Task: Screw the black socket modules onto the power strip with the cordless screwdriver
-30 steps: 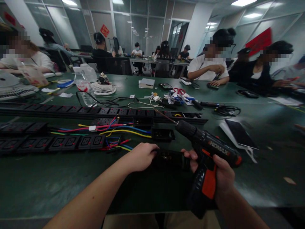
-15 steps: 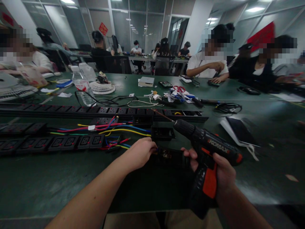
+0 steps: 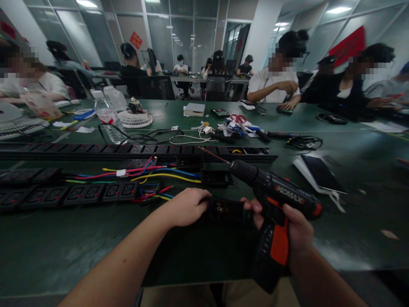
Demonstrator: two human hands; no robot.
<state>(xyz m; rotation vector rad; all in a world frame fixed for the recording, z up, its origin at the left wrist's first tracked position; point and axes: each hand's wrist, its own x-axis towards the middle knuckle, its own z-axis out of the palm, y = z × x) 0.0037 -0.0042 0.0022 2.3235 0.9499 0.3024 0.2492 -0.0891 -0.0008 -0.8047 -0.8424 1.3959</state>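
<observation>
My right hand (image 3: pixel 294 226) is closed round the grip of a black and orange cordless drill (image 3: pixel 275 187), whose long bit points up and to the left. Its fingertips also touch the right end of a small black plastic housing (image 3: pixel 231 212) with brass-coloured metal inside. At the housing's left end, my left hand (image 3: pixel 188 207) has its fingers curled on it; the fingertips are partly hidden. Left of that hand lies a black power strip (image 3: pixel 83 192) with red, blue and yellow-green wires (image 3: pixel 155 192) coming from its end. Another black housing (image 3: pixel 217 178) with wires lies just beyond.
A long black socket strip (image 3: pixel 143 149) runs across the table. Behind it are a water bottle (image 3: pixel 110 119), a fan part (image 3: pixel 136 118), and red-handled scissors (image 3: pixel 238 118) among scraps. A phone (image 3: pixel 322 172) lies at right. Several people sit around, one in a white shirt (image 3: pixel 271 83) opposite.
The view has shifted slightly. Both hands keep their places on the black housing, and the drill stays in my right hand with almost the same tilt.
</observation>
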